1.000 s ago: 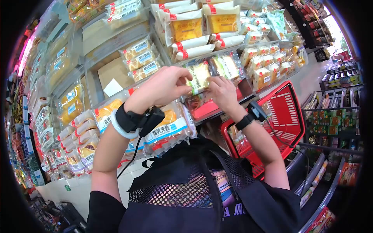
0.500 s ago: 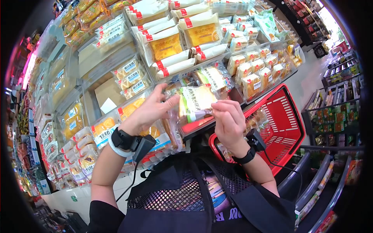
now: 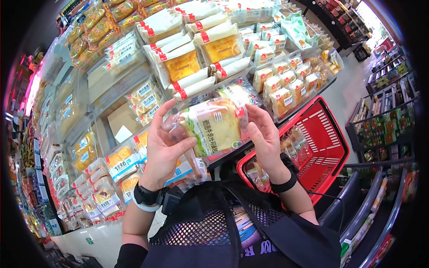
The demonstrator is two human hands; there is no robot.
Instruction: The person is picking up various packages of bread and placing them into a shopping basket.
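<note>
A clear-wrapped pack of sliced bread (image 3: 219, 127) with a green and white label is held up between my two hands, its printed face towards me. My left hand (image 3: 164, 149) grips its left end, the thumb over the front and the fingers partly hidden behind the wrapper. At the right end, my right hand (image 3: 267, 145) is curled round the wrapper's edge with the thumb alongside. Behind the pack, another wrapped bread (image 3: 237, 93) lies in a display bin. A red shopping basket (image 3: 328, 149) with wrapped baked goods in it stands below my right hand.
White-and-red bread packs (image 3: 181, 64) fill the bin ahead. Small wrapped cakes (image 3: 281, 100) are at the right, and more bread packs (image 3: 119, 161) line the front left. Past the basket are shelves (image 3: 384, 120) of packaged goods.
The bread pack has turned so its label shows more fully and has come closer. My right hand went from pinching a lower corner to cupping the right end; my left thumb moved onto the front.
</note>
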